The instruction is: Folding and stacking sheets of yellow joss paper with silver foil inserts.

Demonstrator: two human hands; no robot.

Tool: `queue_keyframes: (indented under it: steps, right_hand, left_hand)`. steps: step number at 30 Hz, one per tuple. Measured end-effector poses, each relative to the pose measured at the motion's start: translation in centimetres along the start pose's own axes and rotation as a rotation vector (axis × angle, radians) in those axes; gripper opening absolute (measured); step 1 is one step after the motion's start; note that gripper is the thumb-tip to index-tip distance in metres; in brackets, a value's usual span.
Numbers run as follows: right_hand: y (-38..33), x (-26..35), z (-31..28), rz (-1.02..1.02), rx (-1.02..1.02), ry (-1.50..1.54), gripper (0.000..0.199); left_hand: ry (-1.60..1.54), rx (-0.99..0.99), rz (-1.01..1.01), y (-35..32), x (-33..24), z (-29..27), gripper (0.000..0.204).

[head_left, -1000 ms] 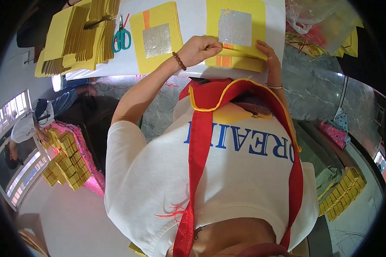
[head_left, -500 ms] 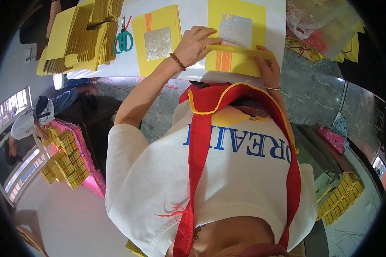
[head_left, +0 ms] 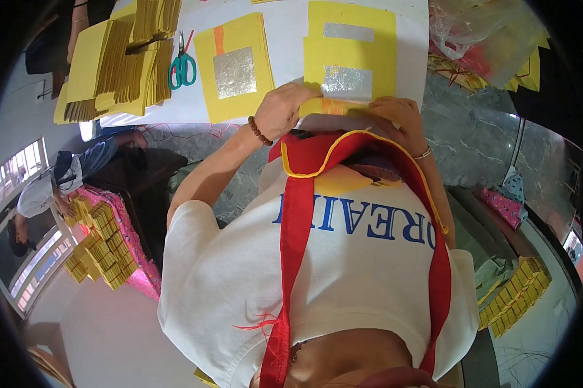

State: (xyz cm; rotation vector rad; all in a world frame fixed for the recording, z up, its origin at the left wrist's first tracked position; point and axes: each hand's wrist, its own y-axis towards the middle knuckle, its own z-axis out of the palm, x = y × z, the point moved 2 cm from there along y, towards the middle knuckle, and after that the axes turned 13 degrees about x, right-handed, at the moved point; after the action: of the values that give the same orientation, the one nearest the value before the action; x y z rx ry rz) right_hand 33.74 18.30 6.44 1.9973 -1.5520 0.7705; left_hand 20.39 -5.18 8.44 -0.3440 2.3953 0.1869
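A yellow paper sheet [head_left: 343, 52] with a silver foil patch lies on top of a stack of yellow sheets [head_left: 350, 13], offset toward me, so part of the foil beneath still shows. Its near edge, with an orange band, bends up at the table's front edge. My left hand [head_left: 284, 110] pinches the near left corner. Curled over the near right part is my right hand [head_left: 400, 118], its fingertips partly hidden. Left of my left hand lies another stack of yellow sheets [head_left: 262, 77] with a silver patch and an orange stripe.
Green-handled scissors [head_left: 183, 70] lie on the white tabletop [head_left: 285, 39], beside piles of folded yellow paper [head_left: 91, 61]. Clear plastic bags [head_left: 485, 35] stand at the far right. Another person [head_left: 39, 191] is at the left, near bundled yellow stacks [head_left: 104, 242].
Both hands have drawn nearer to me. The sheet's narrow fold, held up before, now lies opened flat over the stack, and its near edge has come to the table's front edge.
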Motion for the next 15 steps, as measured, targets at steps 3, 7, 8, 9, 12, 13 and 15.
queue_keyframes:
  steps: [3, 7, 8, 9, 12, 13, 15]
  right_hand:
    - [1.1, -0.9, -0.2, 0.143, -0.036, 0.284, 0.026]
    - [2.2, -2.8, 0.9, 0.364, -0.041, 0.617, 0.028]
    - [2.6, -2.7, 1.0, 0.353, -0.173, 0.689, 0.028]
    - [3.1, -2.3, 1.2, 0.351, -0.170, 0.688, 0.028]
    - [3.7, -1.8, 1.0, 0.329, -0.353, 0.719, 0.031]
    - [3.5, -2.2, 1.3, 0.394, -0.354, 0.679, 0.032]
    - [3.5, -2.5, 1.6, 0.459, -0.355, 0.639, 0.033]
  left_hand:
    - [-0.164, -0.014, -0.265, 0.9, 0.2, -0.3, 0.018]
    - [-0.400, 0.000, -0.501, 2.2, 2.5, 0.3, 0.036]
    - [-0.468, -0.039, -0.528, 2.5, 3.1, 0.7, 0.036]
    - [-0.468, -0.043, -0.529, 2.7, 3.5, 1.2, 0.036]
    - [-0.529, -0.169, -0.474, 3.1, 4.3, 1.6, 0.035]
    - [-0.556, -0.126, -0.527, 3.3, 4.3, 1.4, 0.034]
    - [-0.582, -0.081, -0.581, 3.5, 4.7, 1.4, 0.033]
